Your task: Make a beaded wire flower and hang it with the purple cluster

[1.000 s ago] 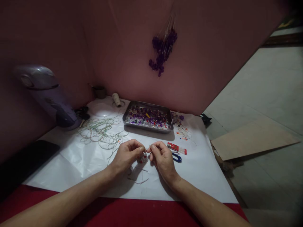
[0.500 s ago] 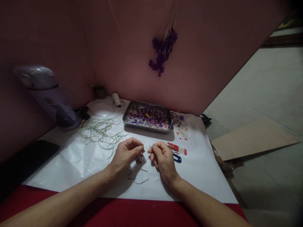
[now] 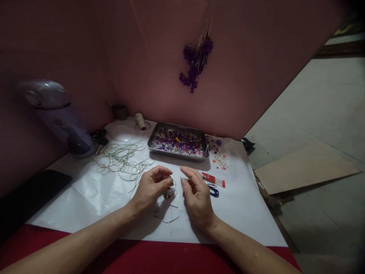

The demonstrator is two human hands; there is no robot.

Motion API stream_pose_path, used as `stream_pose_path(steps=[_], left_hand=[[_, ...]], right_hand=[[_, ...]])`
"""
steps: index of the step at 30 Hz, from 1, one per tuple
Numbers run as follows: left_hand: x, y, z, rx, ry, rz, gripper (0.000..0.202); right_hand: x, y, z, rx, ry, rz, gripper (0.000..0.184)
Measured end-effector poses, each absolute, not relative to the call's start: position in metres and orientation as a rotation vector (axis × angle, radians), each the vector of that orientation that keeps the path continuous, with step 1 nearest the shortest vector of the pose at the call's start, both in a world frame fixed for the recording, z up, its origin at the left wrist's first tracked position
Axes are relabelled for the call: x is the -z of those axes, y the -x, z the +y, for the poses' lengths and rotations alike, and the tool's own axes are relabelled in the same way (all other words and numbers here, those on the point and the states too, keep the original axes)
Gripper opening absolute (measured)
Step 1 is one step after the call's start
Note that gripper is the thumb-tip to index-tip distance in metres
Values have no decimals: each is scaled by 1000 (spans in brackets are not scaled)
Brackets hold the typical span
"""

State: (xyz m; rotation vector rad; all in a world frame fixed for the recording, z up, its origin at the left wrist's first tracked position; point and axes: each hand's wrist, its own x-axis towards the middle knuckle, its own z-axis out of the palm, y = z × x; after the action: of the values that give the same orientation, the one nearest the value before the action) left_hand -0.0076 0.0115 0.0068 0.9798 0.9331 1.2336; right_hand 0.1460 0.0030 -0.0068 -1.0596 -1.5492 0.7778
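My left hand (image 3: 151, 186) is closed in a pinch over the white paper, on a small beaded piece (image 3: 168, 193) of clear and red beads. The piece hangs just below the fingertips, partly hidden by them. A thin thread end curls out beside it. To the right, my right hand (image 3: 198, 198) is raised with thumb and forefinger apart, a short gap from the beads. A fine strand seems to stand at its thumb tip, too small to make out. Short cord scraps (image 3: 168, 220) lie on the paper between the wrists.
Behind the hands stands a metal tray (image 3: 178, 155) of mixed beads. Left of it lie tangled green cord (image 3: 122, 156), a thread spool (image 3: 140, 121) and a purple flask (image 3: 65, 118). A red lighter (image 3: 209, 177) and blue-handled scissors (image 3: 213, 191) lie beside my right hand. Purple bead strands (image 3: 196, 62) hang above.
My right thumb and forefinger have come apart from their pinch, and the thread stretched between the hands has gone slack. My left hand has stayed in place with the beaded piece.
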Motion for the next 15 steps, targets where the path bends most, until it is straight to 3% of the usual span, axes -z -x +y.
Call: stream_pose_path(steps=[3, 8, 15], left_hand=[[-3, 7, 11, -1219, -1030, 873, 21], [-1, 8, 11, -1211, -1032, 889, 23], [-4, 7, 11, -1199, -984, 919, 25]], right_hand=[[4, -143, -2, -790, 1018, -1738, 30], [7, -142, -3, -848, 1098, -1733, 14], [6, -142, -2, -847, 1097, -1708, 13]])
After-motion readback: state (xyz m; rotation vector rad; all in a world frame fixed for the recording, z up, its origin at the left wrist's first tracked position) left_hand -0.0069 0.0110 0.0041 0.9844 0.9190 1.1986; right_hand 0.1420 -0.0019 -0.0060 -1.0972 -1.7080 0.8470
